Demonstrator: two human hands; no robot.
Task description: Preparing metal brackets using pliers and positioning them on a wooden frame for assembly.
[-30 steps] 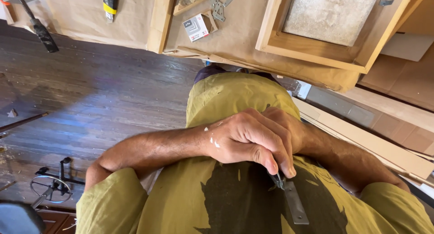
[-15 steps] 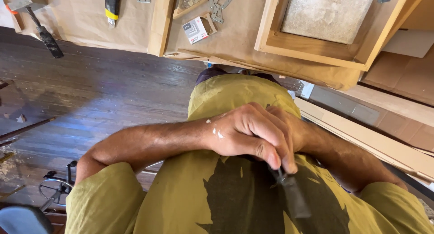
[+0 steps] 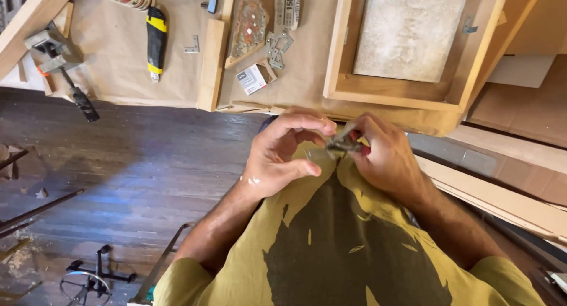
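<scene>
Two hands meet in front of the person's chest, just below the near edge of the paper-covered surface (image 3: 118,58). The left hand (image 3: 283,155) is curled, its thumb and bent fingers pinching one end of a small dark grey metal piece (image 3: 342,143), too small to tell what kind. The right hand (image 3: 384,155) comes in from the other side, wrist bent inward, its fingertips closed on the other end of the same piece, so both hands grip it between them. Both forearms run up from the bottom of the view, elbows spread outward, over an olive-yellow shirt with a dark print (image 3: 331,247).

On the surface beyond the hands lie a shallow wooden cabinet frame with a pale panel (image 3: 407,40), several small silver metal brackets (image 3: 277,46), a small white box (image 3: 253,80), a yellow and black utility knife (image 3: 156,40), a narrow upright wooden strip (image 3: 211,64) and, at the far left, a grey bar clamp with a black handle (image 3: 59,70). Dark wooden floorboards (image 3: 118,164) show below the surface, at the left of the hands.
</scene>
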